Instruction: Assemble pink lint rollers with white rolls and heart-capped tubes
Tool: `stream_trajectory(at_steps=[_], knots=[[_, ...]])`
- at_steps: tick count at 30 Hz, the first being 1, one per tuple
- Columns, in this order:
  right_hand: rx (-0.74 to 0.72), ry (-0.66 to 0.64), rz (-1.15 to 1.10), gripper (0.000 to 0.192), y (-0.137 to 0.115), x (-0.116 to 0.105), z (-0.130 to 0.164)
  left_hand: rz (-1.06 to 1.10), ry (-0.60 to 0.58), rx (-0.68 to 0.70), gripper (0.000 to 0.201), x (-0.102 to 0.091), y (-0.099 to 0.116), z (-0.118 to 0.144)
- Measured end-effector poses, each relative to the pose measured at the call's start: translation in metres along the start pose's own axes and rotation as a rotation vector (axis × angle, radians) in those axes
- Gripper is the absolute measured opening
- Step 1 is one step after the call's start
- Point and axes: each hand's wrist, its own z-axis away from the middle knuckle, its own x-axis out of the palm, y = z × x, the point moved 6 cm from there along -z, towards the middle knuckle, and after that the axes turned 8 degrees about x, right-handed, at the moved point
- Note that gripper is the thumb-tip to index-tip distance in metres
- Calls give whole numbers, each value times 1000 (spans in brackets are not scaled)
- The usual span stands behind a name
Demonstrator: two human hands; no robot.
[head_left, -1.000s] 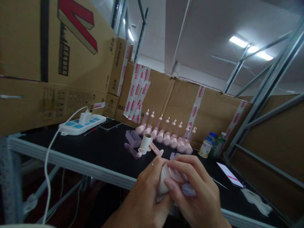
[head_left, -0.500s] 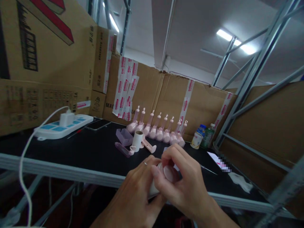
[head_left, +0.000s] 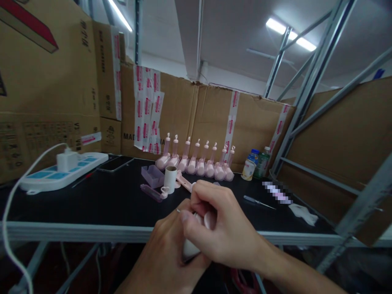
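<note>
My left hand (head_left: 167, 251) grips a small pale pink-white plastic part (head_left: 191, 245) from below, just in front of the table's near edge (head_left: 92, 232). My right hand (head_left: 214, 228) closes over the top of the same part, fingers curled round its pink end. Most of the part is hidden by both hands. On the black table top beyond stand a white cylinder (head_left: 170, 179), a loose pink handle piece (head_left: 185, 183) and a clear purple tray (head_left: 152, 175). A row of several finished pink pieces (head_left: 196, 163) leans against the cardboard wall.
A white and blue power strip (head_left: 61, 171) with a plugged charger and cable lies at the left, next to a dark phone (head_left: 114, 163). Two bottles (head_left: 255, 165), a thin screwdriver (head_left: 259, 202) and a white rag (head_left: 303, 214) lie at the right. Cardboard boxes wall the back and left; metal shelf posts stand right.
The view has swung right and slightly down. Both hands stay clasped on the part, and my right hand has shifted further over its top toward the left.
</note>
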Motion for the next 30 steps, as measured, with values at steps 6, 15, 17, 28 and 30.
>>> stream_trajectory(at_steps=[6, 15, 17, 28, 30], knots=[[60, -27, -23, 30, 0, 3, -4, 7, 130, 76, 31, -11, 3, -4], [120, -105, -104, 40, 6, 5, -5, 74, 259, 70, 25, -17, 5, -6], [133, -116, -112, 41, 6, 5, -6, 62, 290, 68, 27, -17, 3, -5], [216, -200, -173, 29, 20, 9, -15, 289, 360, -100, 18, -21, -16, 5], [248, -193, -206, 30, 27, 9, -16, 365, 357, -105, 18, -24, -20, 6]])
